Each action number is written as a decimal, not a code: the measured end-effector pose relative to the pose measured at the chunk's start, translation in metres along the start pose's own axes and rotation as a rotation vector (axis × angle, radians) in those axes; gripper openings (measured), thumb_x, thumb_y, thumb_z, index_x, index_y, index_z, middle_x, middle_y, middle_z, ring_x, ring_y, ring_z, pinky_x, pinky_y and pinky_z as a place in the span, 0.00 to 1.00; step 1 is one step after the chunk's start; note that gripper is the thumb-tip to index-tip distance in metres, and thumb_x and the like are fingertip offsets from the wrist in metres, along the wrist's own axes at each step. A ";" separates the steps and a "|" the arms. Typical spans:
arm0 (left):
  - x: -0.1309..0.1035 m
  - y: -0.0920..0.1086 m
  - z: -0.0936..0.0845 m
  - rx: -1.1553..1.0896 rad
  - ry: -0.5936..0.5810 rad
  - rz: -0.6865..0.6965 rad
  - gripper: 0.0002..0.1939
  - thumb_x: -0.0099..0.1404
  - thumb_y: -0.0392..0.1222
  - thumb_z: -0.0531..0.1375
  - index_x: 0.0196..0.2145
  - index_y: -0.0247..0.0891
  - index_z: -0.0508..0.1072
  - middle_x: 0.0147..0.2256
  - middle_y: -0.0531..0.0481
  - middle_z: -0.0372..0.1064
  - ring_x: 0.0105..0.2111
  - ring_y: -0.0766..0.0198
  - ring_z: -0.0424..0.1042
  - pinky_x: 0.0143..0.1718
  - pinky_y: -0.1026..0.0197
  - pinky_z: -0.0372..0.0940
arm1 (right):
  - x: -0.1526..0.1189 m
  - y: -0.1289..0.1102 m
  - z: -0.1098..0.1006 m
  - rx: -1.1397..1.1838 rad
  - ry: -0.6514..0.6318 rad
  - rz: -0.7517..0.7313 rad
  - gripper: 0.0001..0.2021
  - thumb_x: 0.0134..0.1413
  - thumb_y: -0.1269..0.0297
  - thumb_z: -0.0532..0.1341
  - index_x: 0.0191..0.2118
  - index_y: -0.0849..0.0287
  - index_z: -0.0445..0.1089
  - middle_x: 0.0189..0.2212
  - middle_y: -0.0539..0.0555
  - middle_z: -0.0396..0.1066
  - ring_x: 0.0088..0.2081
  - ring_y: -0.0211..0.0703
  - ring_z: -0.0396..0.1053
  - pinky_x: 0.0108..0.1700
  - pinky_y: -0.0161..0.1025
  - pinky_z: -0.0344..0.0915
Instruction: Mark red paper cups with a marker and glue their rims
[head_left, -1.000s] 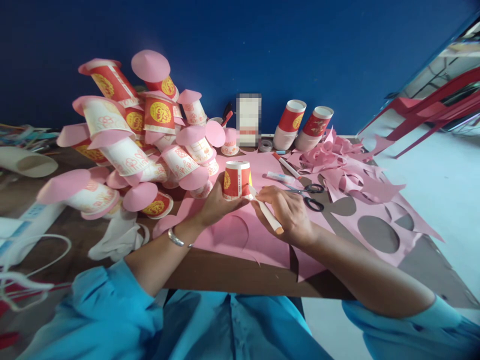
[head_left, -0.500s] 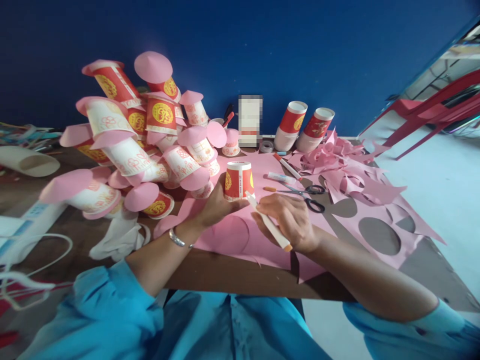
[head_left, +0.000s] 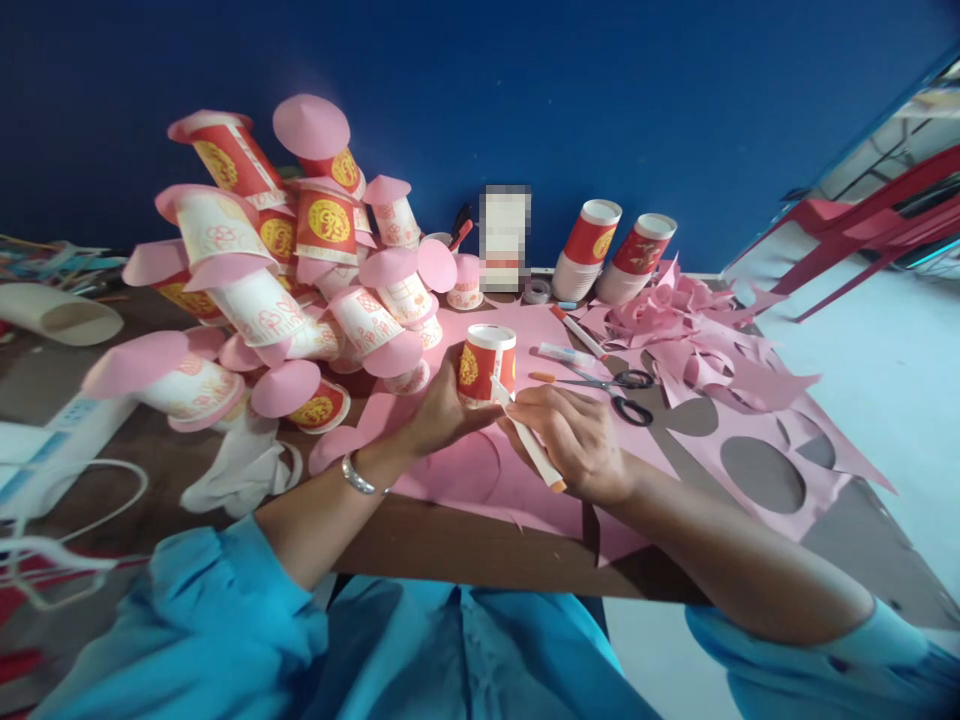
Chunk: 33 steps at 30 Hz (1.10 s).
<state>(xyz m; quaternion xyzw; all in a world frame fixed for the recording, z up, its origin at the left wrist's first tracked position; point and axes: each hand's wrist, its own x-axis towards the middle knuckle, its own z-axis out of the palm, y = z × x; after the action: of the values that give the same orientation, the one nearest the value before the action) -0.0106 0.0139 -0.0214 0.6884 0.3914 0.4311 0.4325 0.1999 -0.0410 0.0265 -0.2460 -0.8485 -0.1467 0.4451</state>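
Observation:
My left hand (head_left: 444, 405) is wrapped round a red and white paper cup (head_left: 480, 362) that stands upside down, narrow base up, over the pink paper sheet (head_left: 465, 468). In my right hand (head_left: 574, 435) is a white marker (head_left: 538, 455) with an orange end, its other end at the cup's lower side. Whether the tip touches the cup I cannot make out. An orange marker cap (head_left: 542, 378) lies just beyond my right hand, beside the black-handled scissors (head_left: 619, 385).
Cups with pink cone hats (head_left: 247, 310) are heaped at the left. Two cup stacks (head_left: 592, 245) stand at the back, near pink paper scraps (head_left: 682, 320). A glue tube (head_left: 566, 356), a red-and-white marker (head_left: 579, 332) and a white cloth (head_left: 236, 470) lie on the table.
The cup in my left hand has turned, so its white strip now sits further right and a yellow emblem faces me more. My right hand and the marker have shifted slightly.

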 end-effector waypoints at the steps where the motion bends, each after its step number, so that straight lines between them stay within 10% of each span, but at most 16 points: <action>1: 0.000 -0.001 0.000 0.018 0.000 0.004 0.52 0.53 0.73 0.76 0.62 0.41 0.62 0.58 0.35 0.75 0.54 0.44 0.80 0.47 0.48 0.79 | 0.001 0.000 0.000 -0.003 0.002 -0.007 0.06 0.73 0.73 0.64 0.51 0.61 0.69 0.37 0.59 0.82 0.34 0.44 0.79 0.35 0.39 0.77; 33: 0.002 0.017 -0.005 -0.012 -0.015 -0.087 0.49 0.53 0.75 0.76 0.57 0.40 0.65 0.49 0.40 0.77 0.48 0.49 0.80 0.44 0.53 0.77 | -0.002 0.007 0.002 -0.016 0.031 0.092 0.04 0.74 0.71 0.63 0.49 0.56 0.70 0.35 0.54 0.80 0.34 0.46 0.81 0.35 0.41 0.76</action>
<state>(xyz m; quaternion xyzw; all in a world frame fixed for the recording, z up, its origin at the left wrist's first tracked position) -0.0116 0.0121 -0.0040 0.6713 0.4152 0.4091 0.4579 0.2032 -0.0348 0.0240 -0.2857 -0.8280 -0.1367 0.4626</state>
